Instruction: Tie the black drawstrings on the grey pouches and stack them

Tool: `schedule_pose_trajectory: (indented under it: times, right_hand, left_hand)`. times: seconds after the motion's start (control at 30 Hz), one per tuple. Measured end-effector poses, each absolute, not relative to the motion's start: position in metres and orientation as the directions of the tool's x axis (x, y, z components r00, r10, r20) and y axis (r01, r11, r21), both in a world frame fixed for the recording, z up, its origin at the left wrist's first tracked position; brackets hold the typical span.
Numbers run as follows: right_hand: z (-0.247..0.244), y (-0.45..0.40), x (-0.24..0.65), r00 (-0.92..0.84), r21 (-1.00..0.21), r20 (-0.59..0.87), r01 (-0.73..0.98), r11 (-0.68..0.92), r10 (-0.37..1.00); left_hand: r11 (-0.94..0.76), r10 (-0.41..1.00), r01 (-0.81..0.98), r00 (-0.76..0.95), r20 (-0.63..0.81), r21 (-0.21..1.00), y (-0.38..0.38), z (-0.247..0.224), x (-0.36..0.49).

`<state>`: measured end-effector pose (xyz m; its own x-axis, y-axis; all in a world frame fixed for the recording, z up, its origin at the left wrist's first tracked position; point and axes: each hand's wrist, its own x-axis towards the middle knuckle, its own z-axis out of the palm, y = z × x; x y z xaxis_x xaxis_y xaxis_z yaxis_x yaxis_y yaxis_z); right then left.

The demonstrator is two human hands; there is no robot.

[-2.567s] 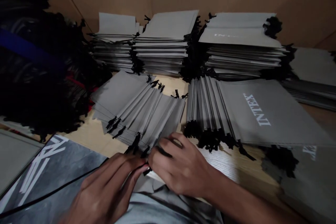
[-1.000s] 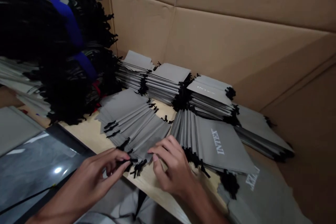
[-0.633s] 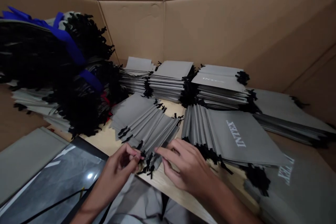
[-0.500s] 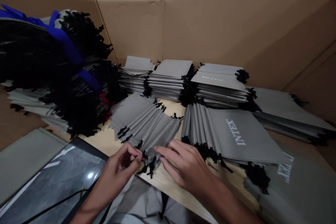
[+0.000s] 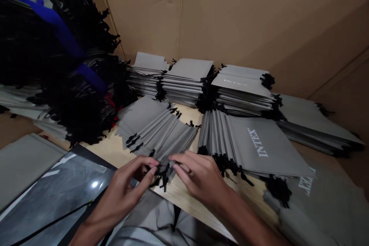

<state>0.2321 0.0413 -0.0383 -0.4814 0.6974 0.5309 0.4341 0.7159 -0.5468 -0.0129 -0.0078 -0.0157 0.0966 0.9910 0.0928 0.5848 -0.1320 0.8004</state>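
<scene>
Drawn closer, left hand [image 5: 122,196] and right hand [image 5: 198,178] bring fingers together, black drawstring cords [image 5: 164,175] between them.

Grey drawstring pouches [image 5: 155,132] with black cords [image 5: 164,177], white "INTEX" lettering [image 5: 257,143].

We have a fanned batch of grey drawstring pouches [image 5: 150,130] lying flat on the pale wooden tabletop [image 5: 115,157], overlapping like a spread hand of cards, so that each shows a narrow strip of the next. The fabric looks smooth and matte, and we see no lettering on this batch. Their black drawcords [image 5: 163,177] gather at the near end in a dense, knotted tangle, with shorter tufts along the left side and a few small ends poking out at the far right corner.
</scene>
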Motion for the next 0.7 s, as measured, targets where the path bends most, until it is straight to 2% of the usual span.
schedule_pose_trajectory:
  times: [0.2,0.37,0.5,0.7]
  right_hand:
    - [-0.035,0.046,0.224,-0.493,-0.544,0.561,0.386,0.745,0.665]
    - [-0.034,0.043,0.232,-0.477,-0.581,0.560,0.356,0.732,0.677]
    - [-0.030,0.044,0.237,-0.543,-0.509,0.552,0.382,0.771,0.633]
    - [-0.031,0.048,0.231,-0.498,-0.415,0.613,0.458,0.786,0.614]
  left_hand:
    - [-0.244,0.969,0.588,0.170,0.177,0.771,-0.007,-0.017,-0.014]
    - [-0.138,0.990,0.541,0.079,0.113,0.830,-0.007,-0.025,-0.016]
    - [-0.066,0.997,0.434,0.000,0.074,0.899,-0.007,-0.033,-0.016]
    - [-0.049,0.999,0.310,-0.007,0.054,0.950,-0.005,-0.038,-0.019]
